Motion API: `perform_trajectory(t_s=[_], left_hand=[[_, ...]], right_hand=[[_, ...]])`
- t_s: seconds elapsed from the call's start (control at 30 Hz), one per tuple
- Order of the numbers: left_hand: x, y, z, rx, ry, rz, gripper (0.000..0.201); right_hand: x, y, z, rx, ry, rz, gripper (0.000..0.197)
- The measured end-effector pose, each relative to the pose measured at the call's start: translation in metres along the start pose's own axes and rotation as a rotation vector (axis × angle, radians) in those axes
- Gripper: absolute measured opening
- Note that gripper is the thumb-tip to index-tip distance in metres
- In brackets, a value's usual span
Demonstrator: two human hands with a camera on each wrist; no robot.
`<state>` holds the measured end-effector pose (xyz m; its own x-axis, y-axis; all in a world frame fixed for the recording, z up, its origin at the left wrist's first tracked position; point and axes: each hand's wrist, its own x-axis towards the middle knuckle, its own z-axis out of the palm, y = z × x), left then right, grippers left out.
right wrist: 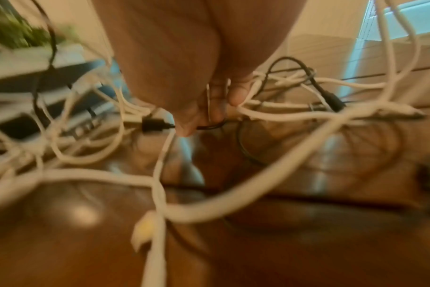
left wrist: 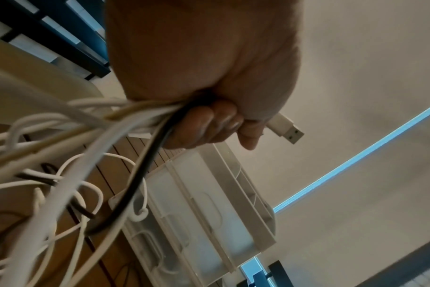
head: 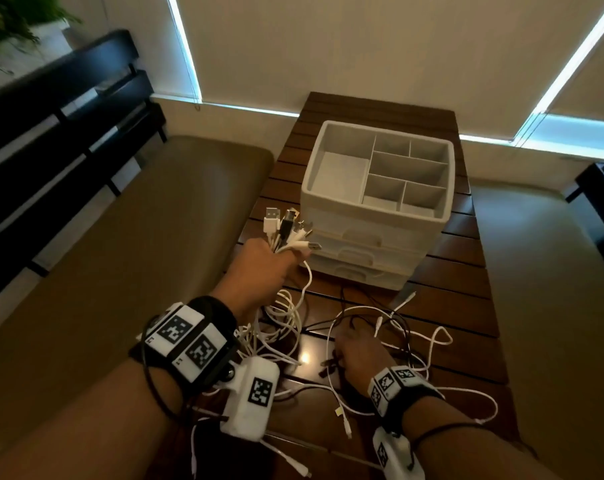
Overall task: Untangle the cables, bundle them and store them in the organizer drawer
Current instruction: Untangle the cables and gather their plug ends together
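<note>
Far left of the head view I see only a dark slatted bench (head: 61, 140) and a tan cushion (head: 148, 237), not involved.

Left of centre: left hand (head: 264, 268) is raised off the tabletop (head: 460, 306), fist closed around a bunch of cable ends. USB plugs (head: 286, 225) fan out above the fist, white ones plus a black one. Left wrist view confirms it: fingers (left wrist: 209, 126) curled tight on several white leads and one black, one white USB plug (left wrist: 286, 130) poking out past the thumb. My read: the plug ends are gathered in one hand so the runs hang aligned and can be coiled together.

Below the fist the cables (head: 286, 320) drop into a loose tangle on the tabletop, lower centre of frame.

Centre right, low: right hand (head: 359, 351) is down in the tangle, palm down. Right wrist view is blurred, but the fingertips (right wrist: 192, 124) look pinched on a thin black cable (right wrist: 209, 127) next to a black plug (right wrist: 152, 125). Probably picking that strand out of the white loops that cross it. White loops spread around that hand on both sides.

Upper centre to right: white organizer (head: 380, 202) sits on the tabletop just behind the left fist, open divided tray on top, drawers (head: 359, 251) below all closed. Nothing stored yet; still in the untangle stage, I'd say.
</note>
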<state>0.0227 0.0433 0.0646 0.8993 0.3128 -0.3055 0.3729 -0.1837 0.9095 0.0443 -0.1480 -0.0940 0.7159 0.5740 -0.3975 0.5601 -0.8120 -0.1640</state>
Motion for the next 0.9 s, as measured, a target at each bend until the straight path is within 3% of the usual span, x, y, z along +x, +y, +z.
perform_trajectory(t_s=[0.1,0.2,0.27,0.33,0.47,0.6,0.73,0.9], left_hand=[[0.002,-0.003,-0.004,-0.157,-0.056,-0.046,0.034],[0.003,-0.003,-0.004,-0.312,-0.166,-0.097,0.042],[0.004,-0.002,-0.001,-0.340,-0.186,-0.103,0.034],[0.006,0.001,0.002,-0.371,-0.187,-0.119,0.026],[0.007,0.006,0.010,-0.408,-0.236,-0.154,0.036],[0.004,0.008,0.013,-0.441,-0.318,-0.133,0.012],[0.005,0.004,0.017,-0.504,-0.420,-0.122,0.031],[0.000,0.009,0.020,-0.556,-0.511,-0.077,0.026]], right_hand=[[0.000,0.000,-0.033,0.348,0.185,0.056,0.003],[-0.004,-0.006,-0.075,0.879,0.333,0.093,0.013],[-0.014,-0.014,-0.101,1.123,0.403,0.081,0.014],[-0.025,-0.024,-0.123,1.223,0.438,0.034,0.014],[-0.043,-0.040,-0.147,1.370,0.468,-0.001,0.011],[-0.048,-0.047,-0.154,1.452,0.496,0.013,0.008],[-0.052,-0.051,-0.157,1.520,0.524,0.014,0.007],[-0.054,-0.057,-0.164,1.562,0.530,0.013,0.003]])
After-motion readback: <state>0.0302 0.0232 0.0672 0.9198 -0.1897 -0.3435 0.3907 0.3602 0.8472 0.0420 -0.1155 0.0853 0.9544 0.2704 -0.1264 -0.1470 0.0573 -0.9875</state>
